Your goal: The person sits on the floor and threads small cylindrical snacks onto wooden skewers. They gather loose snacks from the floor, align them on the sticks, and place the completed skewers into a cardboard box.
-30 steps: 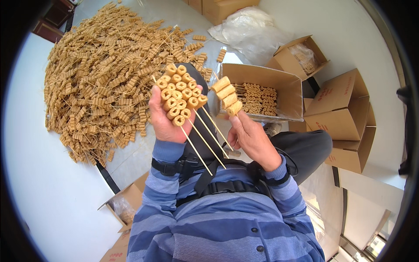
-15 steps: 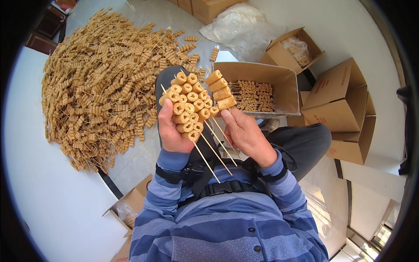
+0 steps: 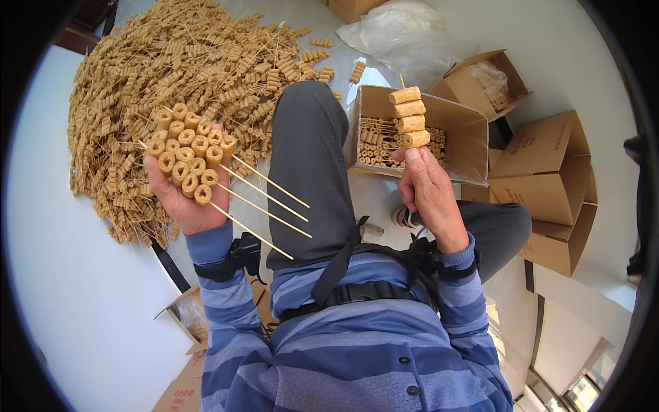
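"What is the left hand holding?"
"Its half-curled grip is cradling a skewer bundle, left."
"And the right hand?"
"It is pinching one skewer, right, near a carton."

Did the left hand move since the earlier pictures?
Yes. The left hand moved left, farther from the box of skewers.

Your golden-tan hollow skewered tubes; your blue buttoned shirt, light-and-dark striped; dark grey cloth trousers; brown cardboard box, red print.
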Available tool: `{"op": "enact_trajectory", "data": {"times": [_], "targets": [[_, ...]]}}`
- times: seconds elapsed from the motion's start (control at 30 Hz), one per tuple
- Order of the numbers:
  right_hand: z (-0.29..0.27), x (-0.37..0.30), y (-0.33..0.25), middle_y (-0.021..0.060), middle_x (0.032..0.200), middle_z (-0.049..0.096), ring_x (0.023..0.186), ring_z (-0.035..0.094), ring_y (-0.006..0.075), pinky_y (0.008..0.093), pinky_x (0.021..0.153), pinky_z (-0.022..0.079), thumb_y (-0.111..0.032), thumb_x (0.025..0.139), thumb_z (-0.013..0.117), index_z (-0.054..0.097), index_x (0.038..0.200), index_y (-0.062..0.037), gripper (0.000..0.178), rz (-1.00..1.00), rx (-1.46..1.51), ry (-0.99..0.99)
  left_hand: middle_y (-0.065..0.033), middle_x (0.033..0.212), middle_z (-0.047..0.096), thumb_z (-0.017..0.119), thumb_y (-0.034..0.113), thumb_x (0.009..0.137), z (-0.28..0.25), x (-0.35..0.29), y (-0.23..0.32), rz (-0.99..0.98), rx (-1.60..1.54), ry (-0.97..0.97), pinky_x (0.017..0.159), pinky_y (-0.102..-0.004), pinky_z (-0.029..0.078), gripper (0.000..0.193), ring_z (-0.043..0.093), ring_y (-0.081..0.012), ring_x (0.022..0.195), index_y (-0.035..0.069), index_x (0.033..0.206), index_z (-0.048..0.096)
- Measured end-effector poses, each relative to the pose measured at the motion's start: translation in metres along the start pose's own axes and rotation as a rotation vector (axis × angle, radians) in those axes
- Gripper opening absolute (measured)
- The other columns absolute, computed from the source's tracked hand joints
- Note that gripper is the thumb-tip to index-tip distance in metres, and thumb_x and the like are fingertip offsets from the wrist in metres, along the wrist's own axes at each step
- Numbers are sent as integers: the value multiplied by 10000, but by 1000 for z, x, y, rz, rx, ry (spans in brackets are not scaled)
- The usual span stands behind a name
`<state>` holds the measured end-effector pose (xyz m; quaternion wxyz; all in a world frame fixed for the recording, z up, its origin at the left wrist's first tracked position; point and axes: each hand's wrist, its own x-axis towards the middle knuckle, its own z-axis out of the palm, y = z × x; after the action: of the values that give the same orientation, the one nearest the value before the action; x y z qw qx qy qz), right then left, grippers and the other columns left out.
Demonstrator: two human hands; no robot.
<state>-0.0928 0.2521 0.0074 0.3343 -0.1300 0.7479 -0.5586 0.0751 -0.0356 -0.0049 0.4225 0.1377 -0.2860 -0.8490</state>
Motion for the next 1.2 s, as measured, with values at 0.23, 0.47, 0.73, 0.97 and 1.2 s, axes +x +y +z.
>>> {"op": "enact_trajectory", "data": {"times": [0.23, 0.47, 0.73, 0.97, 1.2], "targets": [[16, 19, 0, -34, 598, 434, 509, 381, 52, 217, 480, 312, -416, 1101, 382, 604, 1116, -43, 435, 18, -3, 12, -138, 1225, 624, 579, 422, 1005, -88, 31, 57, 254, 463, 178, 847, -418, 594, 545, 670, -218, 1028, 79, 1414, 469], [50, 42, -19, -29, 631, 441, 536, 393, 57, 210, 495, 292, -397, 1104, 384, 599, 1135, -47, 411, -32, 6, 69, -105, 1109, 556, 736, 448, 855, -214, 8, 5, -583, 1094, 180, 672, -293, 577, 741, 622, -182, 905, 87, 1416, 414], [96, 60, -40, -40, 571, 415, 495, 352, 42, 223, 492, 308, -371, 1110, 371, 602, 1184, -13, 433, 175, -286, -237, -224, 1307, 477, 779, 494, 770, -313, -99, -136, -878, 1929, -443, 1027, -487, 447, 892, 569, -394, 1172, 22, 1441, 428], [125, 81, -44, -44, 557, 431, 508, 371, 34, 213, 512, 319, -367, 1106, 389, 632, 1125, -9, 433, 199, -394, -394, -205, 1378, 427, 789, 513, 746, -329, -87, -175, -1141, 1724, -314, 1012, -479, 478, 1011, 566, -397, 1209, 106, 1544, 319], [123, 88, -43, -39, 539, 431, 466, 358, 36, 206, 482, 318, -314, 1111, 379, 611, 1097, 17, 404, 273, -370, -434, -204, 1488, 363, 783, 541, 732, -359, -54, -194, -1282, 1816, -533, 1074, -441, 446, 1066, 507, -386, 1316, 137, 1575, 272]]}}
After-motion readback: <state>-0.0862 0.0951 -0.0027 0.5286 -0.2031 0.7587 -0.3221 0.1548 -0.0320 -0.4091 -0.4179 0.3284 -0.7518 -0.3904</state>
